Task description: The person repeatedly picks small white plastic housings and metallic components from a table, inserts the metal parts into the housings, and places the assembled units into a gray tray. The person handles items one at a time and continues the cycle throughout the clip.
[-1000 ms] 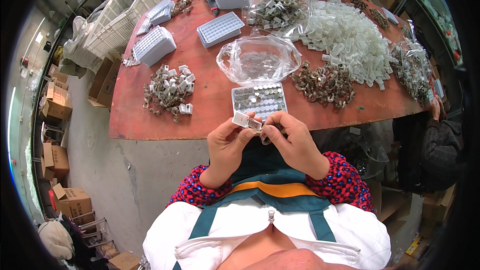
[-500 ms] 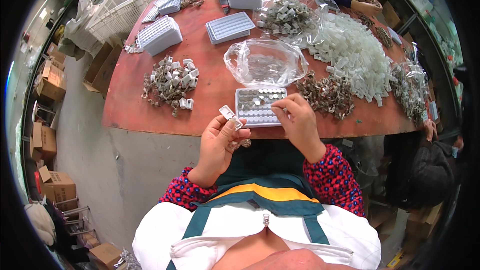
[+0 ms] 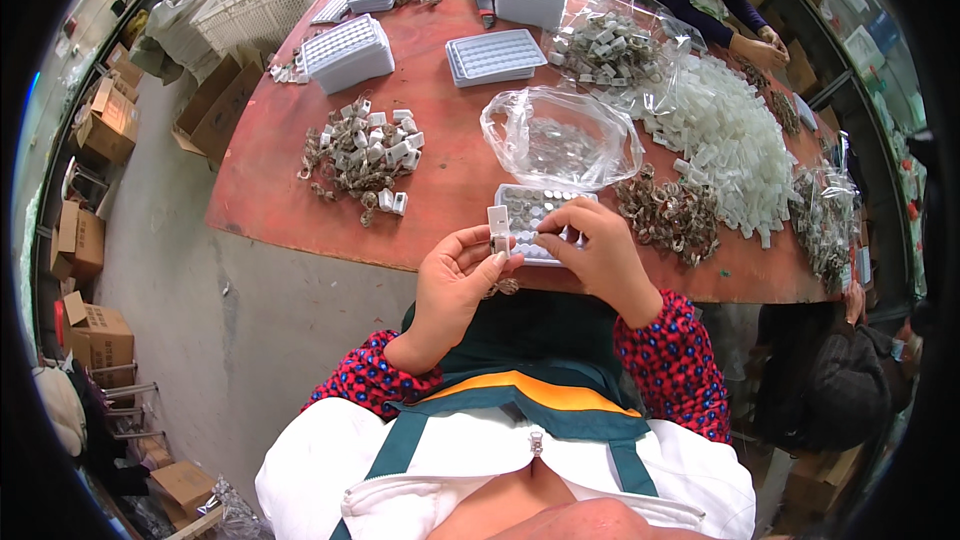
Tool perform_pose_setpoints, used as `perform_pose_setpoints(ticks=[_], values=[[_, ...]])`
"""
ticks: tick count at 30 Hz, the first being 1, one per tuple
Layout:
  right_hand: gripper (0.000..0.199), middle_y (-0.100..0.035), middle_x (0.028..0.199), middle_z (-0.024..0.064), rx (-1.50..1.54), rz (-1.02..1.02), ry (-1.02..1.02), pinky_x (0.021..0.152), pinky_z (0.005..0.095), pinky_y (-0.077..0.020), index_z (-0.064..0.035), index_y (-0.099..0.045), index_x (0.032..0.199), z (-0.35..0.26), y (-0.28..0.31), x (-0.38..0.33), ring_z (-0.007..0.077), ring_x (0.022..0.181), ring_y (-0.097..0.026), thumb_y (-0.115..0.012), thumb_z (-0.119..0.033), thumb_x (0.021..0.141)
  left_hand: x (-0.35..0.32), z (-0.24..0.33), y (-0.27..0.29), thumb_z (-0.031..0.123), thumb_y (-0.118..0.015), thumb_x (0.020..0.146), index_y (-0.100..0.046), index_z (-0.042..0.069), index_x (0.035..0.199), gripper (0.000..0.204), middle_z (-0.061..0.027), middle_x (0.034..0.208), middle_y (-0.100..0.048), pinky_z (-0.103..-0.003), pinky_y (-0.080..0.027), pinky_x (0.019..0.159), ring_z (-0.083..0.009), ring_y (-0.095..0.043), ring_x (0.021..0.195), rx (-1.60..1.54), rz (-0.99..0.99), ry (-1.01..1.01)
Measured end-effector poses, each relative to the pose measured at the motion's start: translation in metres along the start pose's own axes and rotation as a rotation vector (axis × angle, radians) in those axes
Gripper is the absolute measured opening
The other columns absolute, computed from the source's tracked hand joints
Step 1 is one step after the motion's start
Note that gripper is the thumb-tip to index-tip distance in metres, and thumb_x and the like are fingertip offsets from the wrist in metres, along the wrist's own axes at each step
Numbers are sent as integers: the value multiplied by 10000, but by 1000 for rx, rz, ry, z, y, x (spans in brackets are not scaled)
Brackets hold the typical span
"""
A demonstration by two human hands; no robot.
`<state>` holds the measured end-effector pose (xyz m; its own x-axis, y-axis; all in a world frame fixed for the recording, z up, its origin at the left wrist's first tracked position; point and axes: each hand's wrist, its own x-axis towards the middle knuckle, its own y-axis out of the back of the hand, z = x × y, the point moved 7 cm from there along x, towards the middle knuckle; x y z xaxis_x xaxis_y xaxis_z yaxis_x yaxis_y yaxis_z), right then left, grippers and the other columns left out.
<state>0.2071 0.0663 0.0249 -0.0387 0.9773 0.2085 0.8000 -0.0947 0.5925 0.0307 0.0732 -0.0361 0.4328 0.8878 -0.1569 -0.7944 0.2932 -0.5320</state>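
- At the red worktop's point(image 3: 265, 180) near edge sits the pale tray point(image 3: 537, 261).
- Right hand point(image 3: 605, 255) over it, fingertips bunched; grip can't be told.
- Left hand point(image 3: 448, 280) clamps its fingers on the open white case point(image 3: 499, 221): probably light, stiff, slick; best held by its side walls.

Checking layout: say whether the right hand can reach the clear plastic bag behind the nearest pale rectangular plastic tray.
Likely yes: the right hand is over the tray, the bag lies just beyond, with nothing visibly between.
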Motion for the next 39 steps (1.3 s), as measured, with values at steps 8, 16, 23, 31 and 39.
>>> perform_pose_setpoints(ticks=[8,16,23,31,39], values=[[147,-667,852,55,-253,229,311,611,338,-535,-77,-727,883,-47,-13,-17,236,743,-662,-796,-83,754,-2,-1,-4,6,-606,981,-508,-104,1337,385,-167,1215,-662,-293,-570,923,-180,-675,1074,84,-27,-24],[132,-660,836,55,-227,172,348,645,348,-539,-77,-732,908,-48,-26,-18,249,754,-650,-773,-94,784,-3,-2,9,17,-621,979,-556,-91,1302,347,-147,1182,-682,-296,-575,906,-169,-683,1032,133,6,-54],[167,-652,857,60,-291,201,214,682,348,-530,-90,-760,988,-11,-14,6,237,792,-652,-759,-99,822,3,0,25,31,-632,975,-557,-97,1295,353,-153,1151,-699,-316,-582,893,-204,-714,987,76,57,-36],[191,-643,851,50,-284,124,251,684,335,-527,-106,-776,965,-9,-20,7,239,794,-647,-792,-100,775,5,-1,19,26,-620,981,-550,-100,1306,356,-159,1156,-698,-306,-590,877,-197,-715,1000,88,68,-23],[152,-653,856,59,-213,231,274,637,340,-535,-94,-751,887,-39,-17,-12,233,762,-663,-805,-94,745,4,-1,6,22,-612,985,-551,-102,1306,350,-160,1158,-690,-295,-591,868,-186,-703,1000,127,20,-76]])
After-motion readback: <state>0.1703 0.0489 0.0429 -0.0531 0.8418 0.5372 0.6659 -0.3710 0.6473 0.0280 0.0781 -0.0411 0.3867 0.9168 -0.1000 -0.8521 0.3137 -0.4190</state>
